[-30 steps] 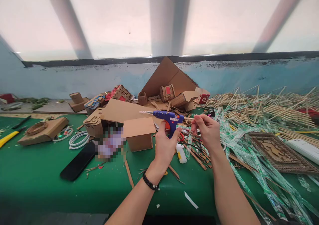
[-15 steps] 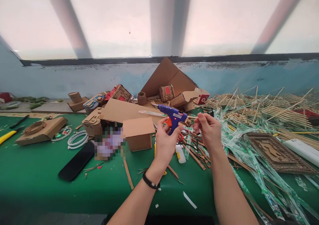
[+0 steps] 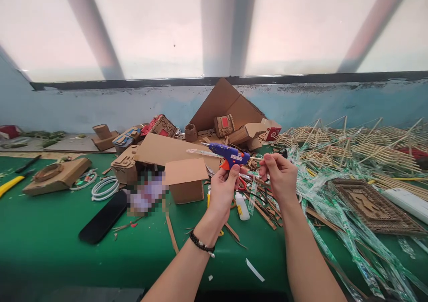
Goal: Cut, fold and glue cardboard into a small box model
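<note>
My left hand (image 3: 222, 190) is wrapped round the grip of a blue hot glue gun (image 3: 225, 153), with its nozzle pointing left and its orange trigger showing near my fingers. A small red light glows on the gun's side. At the rear of the gun, my right hand (image 3: 279, 173) pinches a thin pale glue stick (image 3: 256, 158) that runs into the gun's back end. Below and left of the gun stands a plain cardboard box (image 3: 185, 181). A small white bottle (image 3: 242, 207) with a yellow label lies under my hands.
A black phone (image 3: 103, 217) and a coiled white cable (image 3: 105, 187) lie left. Cardboard models (image 3: 162, 127) line the back by the wall. To the right are bundled wooden sticks (image 3: 324, 146), tangled clear-green plastic strips (image 3: 321, 199) and a carved cardboard frame (image 3: 374, 206).
The glue gun has tilted to lie more level and shifted slightly down, as my left wrist turned. My right hand stays at the glue stick, almost unmoved.
</note>
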Available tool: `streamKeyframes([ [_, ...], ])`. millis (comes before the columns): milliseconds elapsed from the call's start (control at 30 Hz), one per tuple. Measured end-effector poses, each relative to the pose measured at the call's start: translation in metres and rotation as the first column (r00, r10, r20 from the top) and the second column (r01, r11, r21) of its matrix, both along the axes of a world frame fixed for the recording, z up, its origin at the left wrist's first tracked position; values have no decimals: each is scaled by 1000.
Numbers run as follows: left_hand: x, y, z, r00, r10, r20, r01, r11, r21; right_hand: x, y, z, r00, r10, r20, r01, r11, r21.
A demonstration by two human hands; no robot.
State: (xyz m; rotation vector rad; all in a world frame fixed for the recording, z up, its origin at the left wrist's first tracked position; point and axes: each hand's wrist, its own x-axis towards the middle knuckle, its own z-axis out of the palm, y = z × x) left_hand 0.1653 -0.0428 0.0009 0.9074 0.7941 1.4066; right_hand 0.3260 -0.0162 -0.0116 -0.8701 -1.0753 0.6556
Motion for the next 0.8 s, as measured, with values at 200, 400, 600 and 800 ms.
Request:
streamKeyframes([
  [200, -3, 0, 0, 999, 33, -3, -33, 999, 2, -3, -2, 1, 999, -15, 36, 15, 1000, -6],
  [400, -5, 1, 0, 999, 38, 3, -38, 999, -12, -5, 0, 0, 999, -17, 44, 17, 1000, -6],
  [600, -7, 3, -1, 999, 34, -5, -34, 999, 0, -6, -1, 0, 998, -13, 60, 14, 1000, -18],
  [800, -8, 3, -1, 1000, 23, -17, -23, 1000, 7, -7, -2, 1, 998, -4, 62, 5, 1000, -12],
])
